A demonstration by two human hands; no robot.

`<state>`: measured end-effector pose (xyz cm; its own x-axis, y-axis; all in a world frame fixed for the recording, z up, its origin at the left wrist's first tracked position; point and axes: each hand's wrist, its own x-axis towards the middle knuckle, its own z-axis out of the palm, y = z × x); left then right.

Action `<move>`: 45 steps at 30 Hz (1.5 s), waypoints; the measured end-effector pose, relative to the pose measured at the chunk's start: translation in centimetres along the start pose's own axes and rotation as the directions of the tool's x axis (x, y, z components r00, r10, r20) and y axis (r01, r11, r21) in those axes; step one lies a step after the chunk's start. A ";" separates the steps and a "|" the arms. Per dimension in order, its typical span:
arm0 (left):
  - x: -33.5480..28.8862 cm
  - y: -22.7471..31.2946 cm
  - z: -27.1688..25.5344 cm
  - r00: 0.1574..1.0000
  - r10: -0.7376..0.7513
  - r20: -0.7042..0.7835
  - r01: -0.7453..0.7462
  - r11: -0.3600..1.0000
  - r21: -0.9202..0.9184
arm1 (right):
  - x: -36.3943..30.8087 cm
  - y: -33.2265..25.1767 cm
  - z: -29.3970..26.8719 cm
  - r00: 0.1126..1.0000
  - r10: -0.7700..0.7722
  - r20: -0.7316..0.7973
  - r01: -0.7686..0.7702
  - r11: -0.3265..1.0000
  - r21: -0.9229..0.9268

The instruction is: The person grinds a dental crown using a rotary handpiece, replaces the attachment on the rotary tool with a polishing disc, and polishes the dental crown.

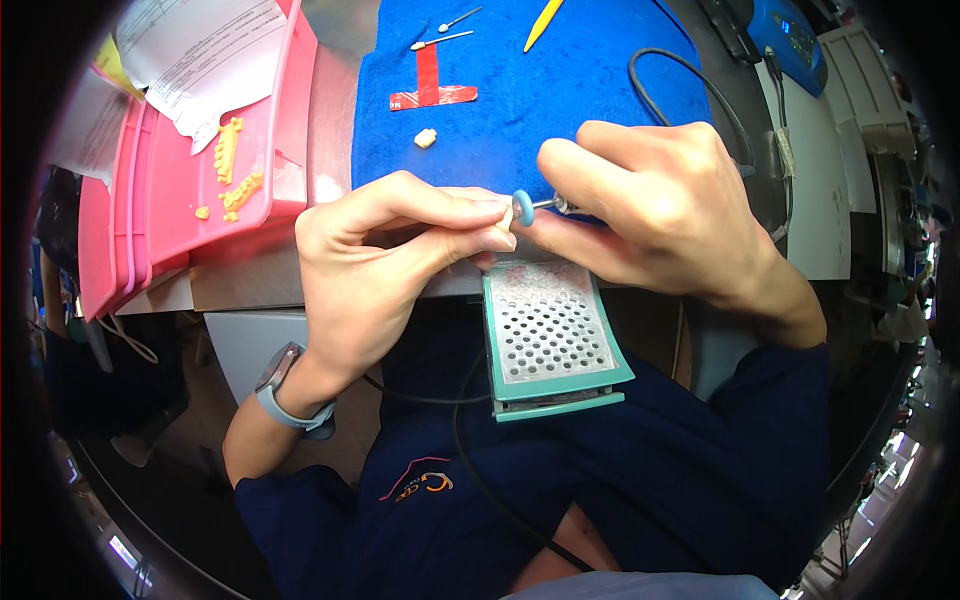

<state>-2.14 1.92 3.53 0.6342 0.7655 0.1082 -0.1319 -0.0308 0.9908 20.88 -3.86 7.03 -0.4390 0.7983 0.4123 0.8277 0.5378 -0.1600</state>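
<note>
Between the thumb and fingertips of my left hand (370,245) is a small cream tooth-like piece (506,218), mostly covered by the fingers. My right hand (665,205) is wrapped round a rotary handpiece; its body is largely hidden in the fist, and a metal shank (546,203) sticks out to the left. On the shank sits a blue polishing wheel (523,208), right up against the cream piece; whether it spins I cannot tell. Both hands are close together above a green-framed perforated grille (552,335). Another cream tooth-like piece (426,138) lies on the blue towel (480,160).
Two shanked burs (441,41) and a yellow pointed stick (542,25) lie on the towel, beside red tape (428,80). At left, a pink tray (285,150) holds papers and orange tooth-shaped pieces (228,150). A black cable (640,80) loops right, near a blue control box (788,45).
</note>
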 end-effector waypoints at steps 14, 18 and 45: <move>0.0 -0.5 -0.1 0.999 0.027 0.022 -0.025 0.995 -0.096 | -0.1 -0.1 -0.2 1.000 -0.004 0.027 0.005 1.000 -0.019; 0.0 -0.8 -0.1 0.999 0.027 0.030 -0.022 0.988 -0.151 | -0.2 -0.5 0.2 0.999 -0.019 0.035 0.019 1.000 -0.015; 0.1 -0.8 -0.1 0.999 0.025 0.025 -0.020 0.986 -0.165 | -0.2 0.0 0.0 0.998 -0.021 0.058 0.020 1.000 0.017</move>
<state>-2.04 2.02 2.74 0.6500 0.7479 0.1347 -0.2682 0.0600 0.9615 20.93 -4.00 6.96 -0.4761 0.8011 0.3627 0.8125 0.5585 -0.1670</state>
